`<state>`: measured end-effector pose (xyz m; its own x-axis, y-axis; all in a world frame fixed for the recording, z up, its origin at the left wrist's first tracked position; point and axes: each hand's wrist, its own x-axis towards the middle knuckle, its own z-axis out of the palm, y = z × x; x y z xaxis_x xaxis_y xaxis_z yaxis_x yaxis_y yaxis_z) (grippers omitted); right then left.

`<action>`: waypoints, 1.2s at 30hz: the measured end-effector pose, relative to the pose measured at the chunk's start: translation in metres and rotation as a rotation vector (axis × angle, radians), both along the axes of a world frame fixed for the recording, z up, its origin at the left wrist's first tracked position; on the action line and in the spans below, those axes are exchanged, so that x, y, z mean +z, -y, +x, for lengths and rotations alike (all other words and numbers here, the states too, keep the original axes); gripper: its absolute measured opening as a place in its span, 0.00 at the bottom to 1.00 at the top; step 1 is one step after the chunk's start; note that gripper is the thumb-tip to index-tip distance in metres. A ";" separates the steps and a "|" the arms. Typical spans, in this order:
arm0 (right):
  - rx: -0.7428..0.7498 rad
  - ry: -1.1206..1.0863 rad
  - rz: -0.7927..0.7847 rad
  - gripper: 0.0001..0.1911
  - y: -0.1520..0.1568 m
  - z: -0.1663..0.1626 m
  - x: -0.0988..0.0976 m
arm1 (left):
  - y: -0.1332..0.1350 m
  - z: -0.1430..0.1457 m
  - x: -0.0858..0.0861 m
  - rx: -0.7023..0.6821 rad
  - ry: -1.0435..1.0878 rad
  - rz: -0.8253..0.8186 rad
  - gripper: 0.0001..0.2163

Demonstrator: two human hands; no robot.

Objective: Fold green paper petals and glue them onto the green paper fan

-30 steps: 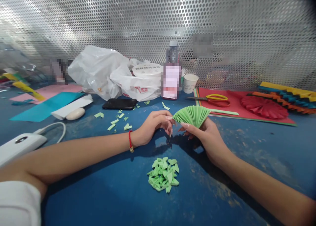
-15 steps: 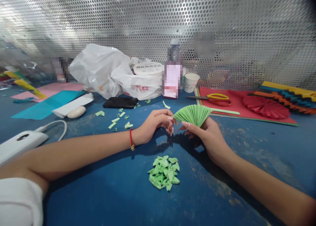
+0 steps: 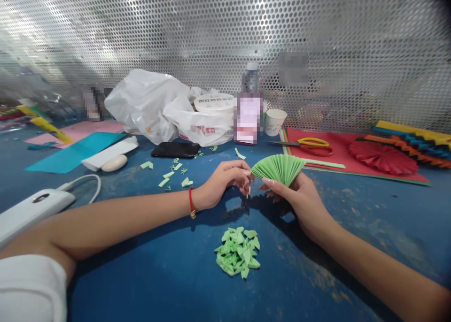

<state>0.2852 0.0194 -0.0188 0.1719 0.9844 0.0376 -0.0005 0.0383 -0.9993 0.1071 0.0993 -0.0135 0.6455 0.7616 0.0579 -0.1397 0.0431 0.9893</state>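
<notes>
A green pleated paper fan (image 3: 278,168) spreads open above the blue table, its narrow end pinched in my right hand (image 3: 296,197). My left hand (image 3: 222,181) curls at the fan's left edge, its fingertips against the folds. Below both hands lies a heap of small green folded paper pieces (image 3: 237,252), touched by neither hand. A red cord bracelet (image 3: 191,203) circles my left wrist. Small green paper scraps (image 3: 172,174) are scattered left of my left hand.
Behind my hands are a black phone (image 3: 175,149), a white plastic bag (image 3: 148,108) and a paper cup (image 3: 275,122). Scissors (image 3: 299,143) rest on red card (image 3: 338,148) beside a red paper rosette (image 3: 382,157). A white power bank (image 3: 35,214) sits left. A perforated metal wall (image 3: 225,31) stands behind.
The whole scene has shifted slightly right in the view. My hands keep the same hold on the fan, which stays spread.
</notes>
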 end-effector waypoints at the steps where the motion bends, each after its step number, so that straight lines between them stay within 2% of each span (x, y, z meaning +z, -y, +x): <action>1: -0.006 -0.002 -0.003 0.25 0.000 0.000 0.000 | 0.000 0.000 0.000 -0.003 0.001 0.001 0.07; 17: -0.027 0.034 -0.021 0.23 0.003 -0.001 0.000 | 0.003 0.003 0.000 -0.019 -0.015 0.097 0.10; 22: 0.013 0.042 0.056 0.21 0.000 0.000 -0.002 | 0.003 0.003 0.001 -0.012 -0.008 0.114 0.09; 36: 0.201 -0.010 0.089 0.16 -0.001 -0.004 -0.006 | 0.002 0.003 -0.003 0.010 -0.006 0.094 0.08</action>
